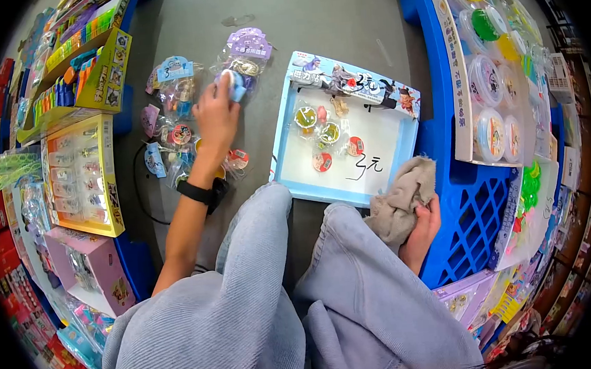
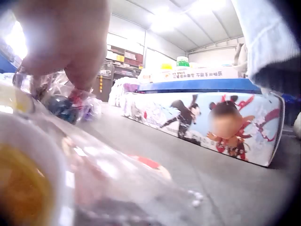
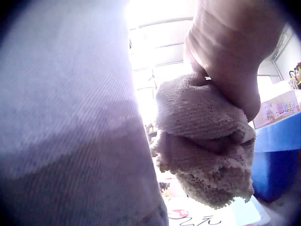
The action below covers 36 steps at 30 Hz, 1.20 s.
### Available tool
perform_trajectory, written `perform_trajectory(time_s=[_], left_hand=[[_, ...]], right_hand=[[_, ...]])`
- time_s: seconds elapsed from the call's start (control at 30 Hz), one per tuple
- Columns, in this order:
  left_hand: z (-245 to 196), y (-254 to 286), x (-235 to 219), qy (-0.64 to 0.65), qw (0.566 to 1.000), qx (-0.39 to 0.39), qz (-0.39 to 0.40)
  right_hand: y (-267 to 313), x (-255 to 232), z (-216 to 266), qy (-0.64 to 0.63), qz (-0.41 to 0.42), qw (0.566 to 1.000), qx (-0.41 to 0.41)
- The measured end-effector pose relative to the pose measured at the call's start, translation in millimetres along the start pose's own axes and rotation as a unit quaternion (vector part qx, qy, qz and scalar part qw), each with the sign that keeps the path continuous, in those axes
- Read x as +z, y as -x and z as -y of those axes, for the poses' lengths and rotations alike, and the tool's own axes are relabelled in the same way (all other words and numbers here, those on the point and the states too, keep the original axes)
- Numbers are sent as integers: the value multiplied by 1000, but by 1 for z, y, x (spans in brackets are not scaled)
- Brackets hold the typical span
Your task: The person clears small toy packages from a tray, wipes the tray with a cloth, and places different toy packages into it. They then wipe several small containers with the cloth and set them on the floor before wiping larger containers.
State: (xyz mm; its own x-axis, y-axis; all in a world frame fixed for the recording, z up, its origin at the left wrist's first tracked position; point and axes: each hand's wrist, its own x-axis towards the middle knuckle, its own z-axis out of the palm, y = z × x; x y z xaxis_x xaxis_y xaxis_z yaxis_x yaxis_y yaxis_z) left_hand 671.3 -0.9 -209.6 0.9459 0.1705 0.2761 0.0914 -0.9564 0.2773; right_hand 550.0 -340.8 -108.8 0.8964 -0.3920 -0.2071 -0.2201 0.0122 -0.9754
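Note:
My left hand [image 1: 216, 122] reaches over a group of toys in clear bags and grips a small blue-and-white item [image 1: 237, 88] at its fingertips; its exact kind I cannot tell. Just beyond lies a bagged toy with a purple header card [image 1: 249, 44]. Bagged toys with blue cards [image 1: 175, 69] lie to the left of that hand. In the left wrist view, the hand [image 2: 70, 42] hangs over crinkled clear bags [image 2: 89, 106]. My right hand [image 1: 423, 231] holds a crumpled grey-brown cloth [image 1: 404, 195] beside the right knee. The right wrist view shows this cloth [image 3: 202, 117] bunched below the hand.
A shallow blue-edged display box [image 1: 296, 192] with a few bagged toys and handwritten prices stands on the grey floor [image 1: 333, 20] before my knees. Blue crates [image 1: 463, 208] with boxed goods flank the right. Shelved toy boxes [image 1: 82, 177] line the left.

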Motion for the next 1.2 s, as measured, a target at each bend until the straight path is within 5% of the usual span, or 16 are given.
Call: perform_trajectory(time_s=[0.07,0.23,0.33,0.47,0.53,0.6,0.7,0.73,0.77,0.8,0.83,0.87,0.9,1.0,1.07,1.2], left_hand=[[15,-4,-8,186,980,-70,18],[29,-1,-53,284,943,-172,-19],[19,1,-81,479,860,-167,-64],[-7,5,-97,588,792,-133,99],[-20,13,-96,647,714,-143,225],[-25,20,-92,668,688,-158,235],[-19,32,-88,688,655,-230,214],[-16,36,-86,689,653,-231,214],[-11,41,-85,686,654,-243,206],[-8,44,-84,682,657,-254,198],[-6,46,-84,682,654,-266,192],[-3,46,-84,682,654,-266,191],[0,49,-83,681,652,-274,190],[-2,53,-89,685,629,-310,196],[1,59,-81,610,657,-268,354],[-36,64,-80,559,698,-136,426]], right_hand=[[7,-9,7,13,-104,995,-6],[11,-60,61,-24,-228,971,-66],[7,-84,85,35,-298,950,-92],[-19,-136,74,30,-295,955,-12],[-38,-186,49,40,-272,961,14],[-50,-214,37,336,-278,900,23],[-32,-131,71,681,-335,592,-272],[-22,-73,81,497,-311,786,-198],[-23,-43,74,404,-196,880,-153],[-30,-34,45,433,78,851,-288],[-36,6,25,489,136,793,-337],[-34,67,46,443,178,873,102],[-51,89,20,417,231,865,156],[-71,132,-41,495,200,844,51],[-72,148,-59,532,165,830,-20],[-71,147,-74,402,126,894,-149]])
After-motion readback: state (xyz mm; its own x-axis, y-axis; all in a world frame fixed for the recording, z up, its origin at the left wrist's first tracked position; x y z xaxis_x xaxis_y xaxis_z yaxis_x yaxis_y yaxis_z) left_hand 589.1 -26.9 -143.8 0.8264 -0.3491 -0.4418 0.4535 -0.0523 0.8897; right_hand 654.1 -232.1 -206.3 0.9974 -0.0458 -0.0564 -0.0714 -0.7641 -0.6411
